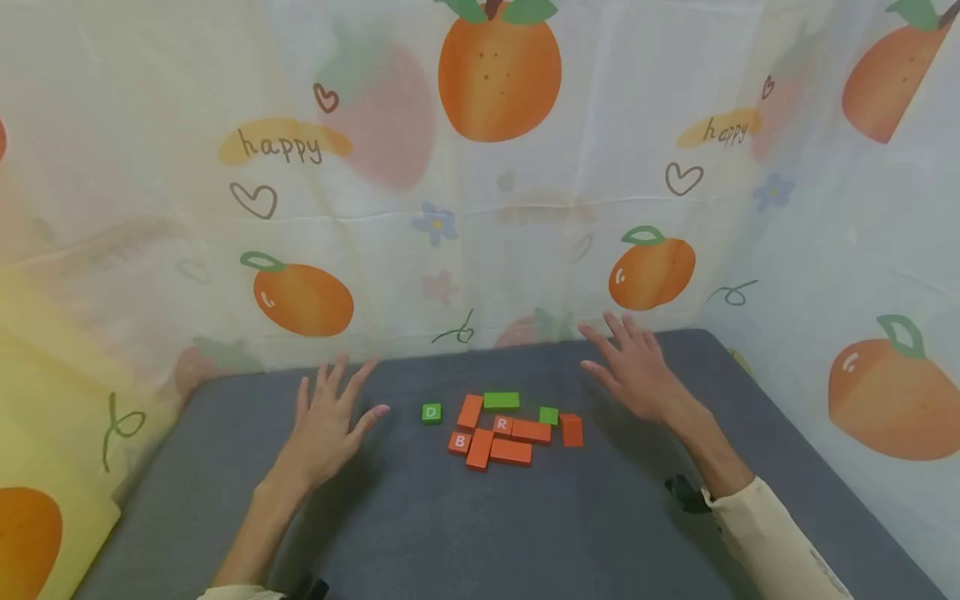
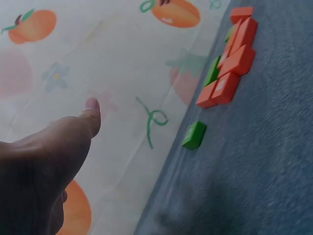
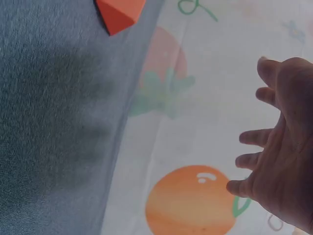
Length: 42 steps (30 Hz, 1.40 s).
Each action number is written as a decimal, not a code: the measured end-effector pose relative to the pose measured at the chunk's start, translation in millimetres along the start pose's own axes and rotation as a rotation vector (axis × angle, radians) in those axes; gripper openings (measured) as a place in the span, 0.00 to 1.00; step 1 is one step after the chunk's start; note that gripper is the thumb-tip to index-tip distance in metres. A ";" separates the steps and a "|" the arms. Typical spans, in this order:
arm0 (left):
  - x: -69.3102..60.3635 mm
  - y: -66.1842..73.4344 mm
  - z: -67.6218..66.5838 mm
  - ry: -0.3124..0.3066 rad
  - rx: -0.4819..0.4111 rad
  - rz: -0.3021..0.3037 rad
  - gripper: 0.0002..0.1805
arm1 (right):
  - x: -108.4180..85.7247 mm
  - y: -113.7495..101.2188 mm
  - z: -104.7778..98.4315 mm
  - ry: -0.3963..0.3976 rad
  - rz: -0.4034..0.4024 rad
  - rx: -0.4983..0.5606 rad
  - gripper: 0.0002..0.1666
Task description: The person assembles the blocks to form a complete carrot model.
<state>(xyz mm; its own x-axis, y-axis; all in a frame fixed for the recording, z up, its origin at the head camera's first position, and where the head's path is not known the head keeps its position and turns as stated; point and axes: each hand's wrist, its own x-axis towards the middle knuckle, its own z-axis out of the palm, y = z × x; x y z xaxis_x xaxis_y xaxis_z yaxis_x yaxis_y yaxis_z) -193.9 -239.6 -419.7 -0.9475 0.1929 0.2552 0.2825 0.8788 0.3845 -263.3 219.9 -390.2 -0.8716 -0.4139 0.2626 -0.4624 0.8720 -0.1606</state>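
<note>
On my head feed, left hand (image 1: 318, 437) is released, fingers spread, left of center over the grey table (image 1: 450, 542). Right hand (image 1: 637, 375) also released, fingers spread, right of center. I've got both clear of the blocks. Block cluster (image 1: 512, 452) sits mid-frame between the hands, mostly orange: B block (image 1: 459, 442) lower left, R block (image 1: 502, 426) near the middle, long green block (image 1: 501, 402) along the top, small green block (image 1: 549, 416) and orange end block (image 1: 572, 431) at right. Green D block (image 1: 431, 413) lies alone just left of the cluster, nearest the left hand. Fruit-print curtain (image 1: 495, 250) spans the upper frame.
</note>
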 end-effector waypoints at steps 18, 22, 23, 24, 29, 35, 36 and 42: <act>-22.0 55.7 46.1 -0.135 0.084 0.190 0.42 | -24.7 -50.1 9.2 -0.089 -0.263 0.234 0.33; -22.4 61.5 56.9 -0.200 0.071 0.239 0.40 | -23.2 -58.2 20.0 -0.117 -0.374 0.205 0.29; -21.9 61.7 60.1 -0.215 0.069 0.250 0.40 | -22.1 -59.8 23.5 -0.127 -0.409 0.188 0.29; -21.2 61.8 63.3 -0.228 0.073 0.260 0.40 | -20.7 -61.2 27.5 -0.129 -0.453 0.168 0.28; -14.2 64.7 75.3 -0.303 0.073 0.294 0.40 | -16.9 -68.2 47.5 -0.170 -0.621 0.066 0.29; -2.2 74.4 85.5 -0.381 0.088 0.351 0.38 | -24.2 -72.4 62.5 -0.241 -0.672 -0.079 0.33; -1.0 76.0 86.4 -0.381 0.099 0.367 0.36 | -25.7 -72.4 63.6 -0.239 -0.679 -0.101 0.33; -3.0 82.3 82.9 -0.303 0.204 0.496 0.25 | -32.9 -72.3 58.2 -0.212 -0.713 -0.102 0.24</act>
<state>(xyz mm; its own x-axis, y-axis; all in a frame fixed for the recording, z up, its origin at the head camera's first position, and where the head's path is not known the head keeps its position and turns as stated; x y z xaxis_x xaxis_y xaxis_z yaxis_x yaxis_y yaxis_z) -180.2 -131.6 -462.4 -0.7193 0.6895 0.0852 0.6947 0.7124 0.0992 -210.7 155.3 -442.5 -0.3834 -0.9202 0.0791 -0.9185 0.3889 0.0714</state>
